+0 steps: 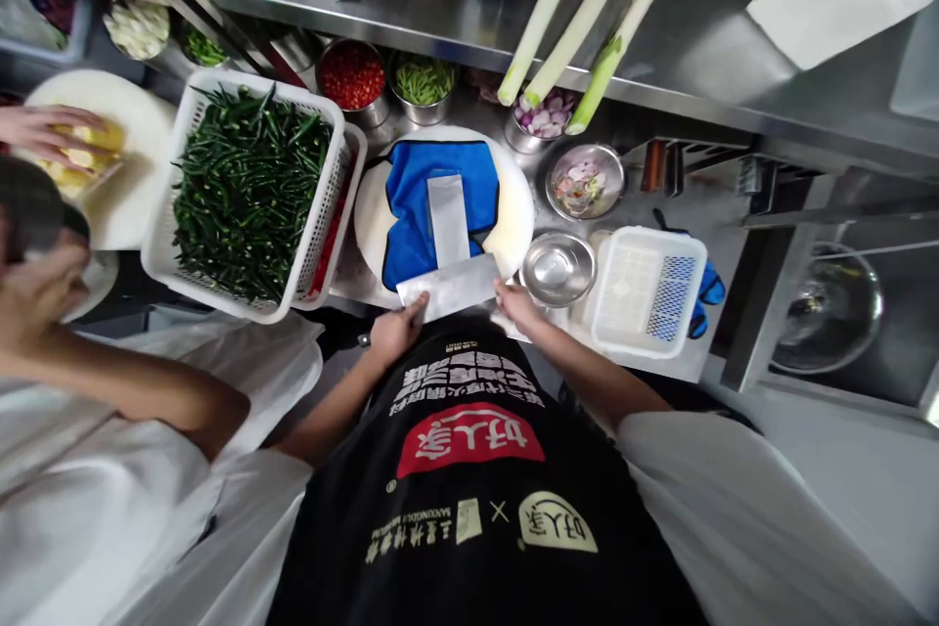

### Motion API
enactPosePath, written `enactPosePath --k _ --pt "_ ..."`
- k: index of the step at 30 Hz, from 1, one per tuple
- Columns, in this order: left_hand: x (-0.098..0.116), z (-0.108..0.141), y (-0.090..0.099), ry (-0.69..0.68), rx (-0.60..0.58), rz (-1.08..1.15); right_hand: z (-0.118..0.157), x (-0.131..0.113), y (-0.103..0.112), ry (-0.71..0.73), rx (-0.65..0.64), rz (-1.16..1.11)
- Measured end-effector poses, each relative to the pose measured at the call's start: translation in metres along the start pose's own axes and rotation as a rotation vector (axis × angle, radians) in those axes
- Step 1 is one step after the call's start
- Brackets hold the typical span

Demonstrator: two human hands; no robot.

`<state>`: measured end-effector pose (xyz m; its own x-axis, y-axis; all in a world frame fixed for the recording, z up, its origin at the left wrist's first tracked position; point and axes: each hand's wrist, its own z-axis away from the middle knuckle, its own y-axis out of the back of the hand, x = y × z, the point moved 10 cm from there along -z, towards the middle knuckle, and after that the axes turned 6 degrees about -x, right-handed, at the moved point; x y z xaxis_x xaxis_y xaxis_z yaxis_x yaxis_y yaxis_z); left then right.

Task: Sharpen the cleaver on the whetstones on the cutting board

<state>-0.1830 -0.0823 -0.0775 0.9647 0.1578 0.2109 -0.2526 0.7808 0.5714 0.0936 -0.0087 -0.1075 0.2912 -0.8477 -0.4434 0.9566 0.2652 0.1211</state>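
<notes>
My left hand (pixel 396 331) is closed around the handle of a cleaver (pixel 451 290), and the dark handle end pokes out behind the fist. The thumb rests on the blade. At the blade's other end, the fingers of my right hand (pixel 517 306) pinch its corner. The wide blade lies level in front of my apron, over the near end of a grey whetstone (pixel 446 205). Under the stone is a blue cloth (pixel 480 171) with dark edging, spread on a round white cutting board (pixel 517 205). Whether blade and stone touch, I cannot tell.
A white basket of green chilies (pixel 249 186) stands left of the board. Steel bowls (pixel 558 269) and a white plastic basket (pixel 646 293) are at right. Leeks (pixel 550 15) overhang the shelf edge. Close on my left, a co-worker's hand (pixel 66 132) rests on yellow food.
</notes>
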Motion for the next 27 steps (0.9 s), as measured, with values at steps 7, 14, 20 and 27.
enactPosePath --k 7,14,20,27 --pt "-0.014 -0.038 0.060 0.056 0.153 0.002 -0.038 -0.070 -0.003 0.143 0.022 -0.010" --pt "-0.006 -0.009 0.008 0.033 0.011 0.018 -0.014 -0.018 0.001 0.012 0.004 0.024" --pt "-0.011 -0.031 0.048 0.034 0.114 -0.008 -0.030 -0.052 -0.003 0.126 0.001 0.016" --pt "-0.011 -0.022 0.033 0.053 0.063 -0.004 -0.028 -0.038 -0.005 0.065 0.003 -0.018"
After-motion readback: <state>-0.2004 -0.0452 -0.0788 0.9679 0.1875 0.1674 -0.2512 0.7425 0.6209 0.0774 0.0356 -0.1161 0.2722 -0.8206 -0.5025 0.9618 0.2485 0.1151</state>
